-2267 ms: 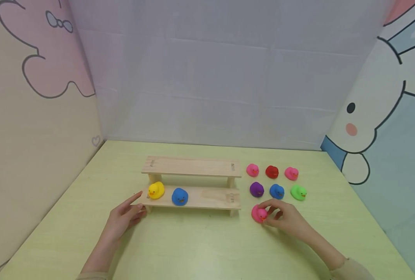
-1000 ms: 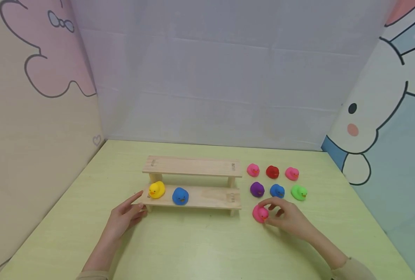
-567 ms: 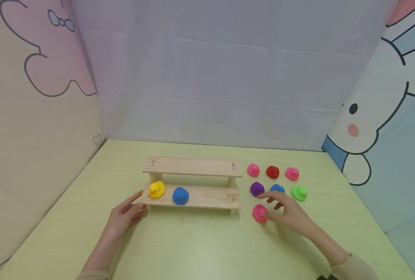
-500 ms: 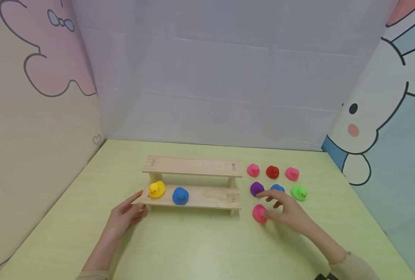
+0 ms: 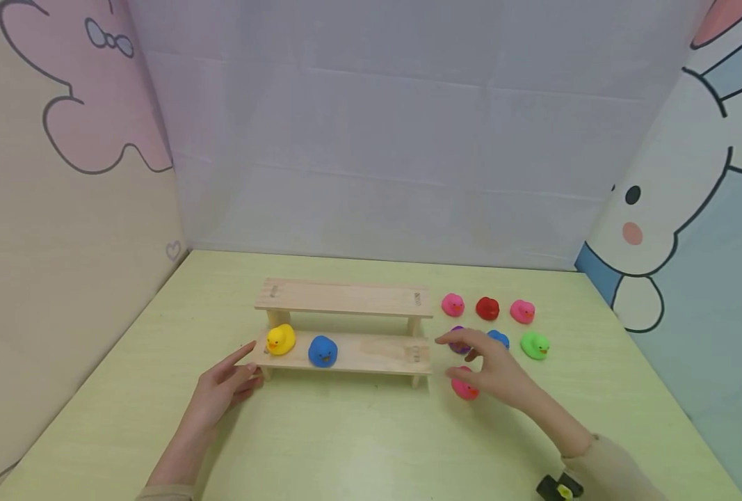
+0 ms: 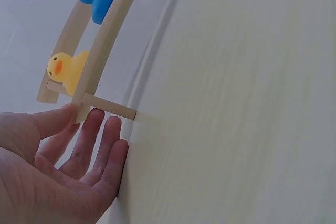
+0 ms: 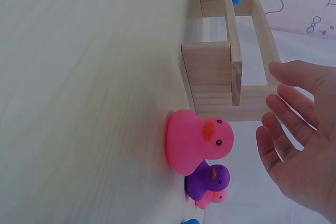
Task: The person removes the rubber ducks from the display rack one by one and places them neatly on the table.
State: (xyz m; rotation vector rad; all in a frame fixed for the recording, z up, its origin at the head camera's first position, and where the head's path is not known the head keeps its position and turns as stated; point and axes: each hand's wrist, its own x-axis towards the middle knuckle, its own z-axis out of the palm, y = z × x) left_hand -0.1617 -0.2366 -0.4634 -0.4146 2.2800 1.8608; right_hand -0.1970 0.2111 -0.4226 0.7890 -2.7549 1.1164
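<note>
A two-tier wooden shelf [image 5: 377, 351] stands on the table, with a yellow rubber duck [image 5: 281, 340] and a blue rubber duck [image 5: 323, 352] on its lower board. My left hand [image 5: 217, 393] holds the left end of that board; in the left wrist view its thumb [image 6: 55, 120] touches the board end and the other fingers bend below. My right hand [image 5: 502, 369] hovers with fingers spread and nothing between them, near a pink rubber duck [image 7: 191, 142] on the table. In the head view it partly covers this duck and a purple duck [image 5: 457, 332].
Behind the right hand, more ducks stand in rows: a pink one [image 5: 453, 305], a red one [image 5: 487, 308], another pink one [image 5: 523, 312], a blue one [image 5: 498, 339] and a green one [image 5: 535, 345]. The shelf's upper board [image 5: 345, 297] bears no ducks.
My right hand has let go of the near pink duck, risen, and moved left over it towards the shelf. The duck stays in place. My left hand has not moved.
</note>
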